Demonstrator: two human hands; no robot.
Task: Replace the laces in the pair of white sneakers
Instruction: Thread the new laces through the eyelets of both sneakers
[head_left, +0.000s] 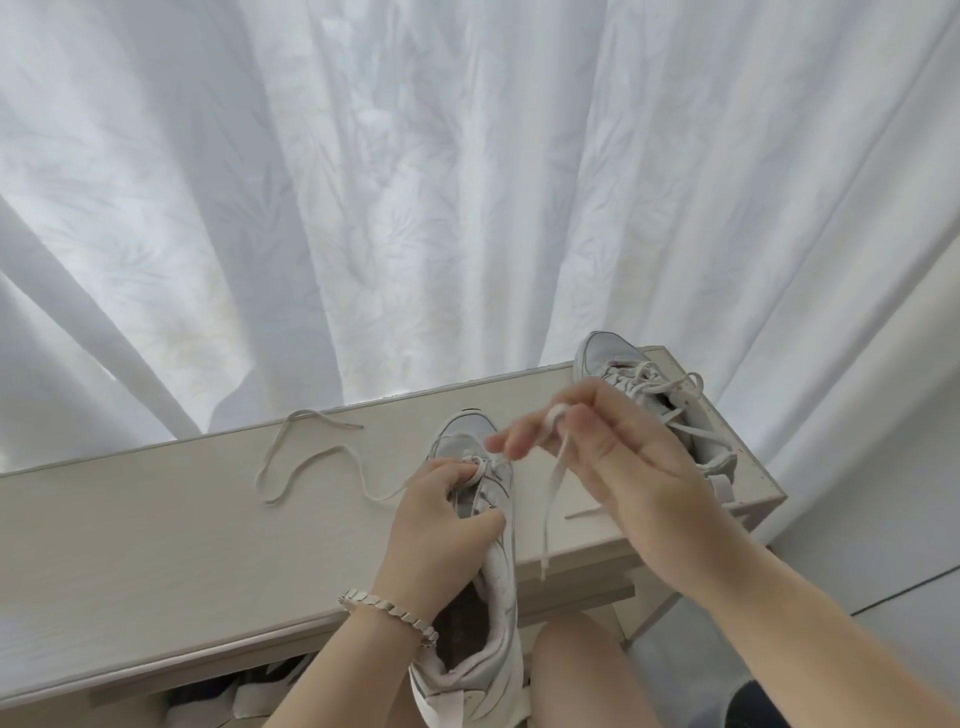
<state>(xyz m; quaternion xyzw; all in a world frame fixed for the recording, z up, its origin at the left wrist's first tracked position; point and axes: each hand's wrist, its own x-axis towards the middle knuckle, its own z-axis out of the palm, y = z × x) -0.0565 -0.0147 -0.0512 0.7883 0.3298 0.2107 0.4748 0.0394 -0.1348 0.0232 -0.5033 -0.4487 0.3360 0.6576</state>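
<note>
Near white sneaker toe-away, lace seemingly through front eyelets only, ends loose; laced second sneaker far right.

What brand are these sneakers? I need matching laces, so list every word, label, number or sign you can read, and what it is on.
No readable text anywhere.
Near sneaker: only a dark toe mark, too small to read.
Far sneaker: no lettering shows.
Held lace, loose lace, table, curtain, bracelet: blank.

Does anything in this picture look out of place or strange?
Nothing is damaged. The near sneaker lies with its heel past the table edge, steadied by the left hand; a lace trails loose across the tabletop.
</note>
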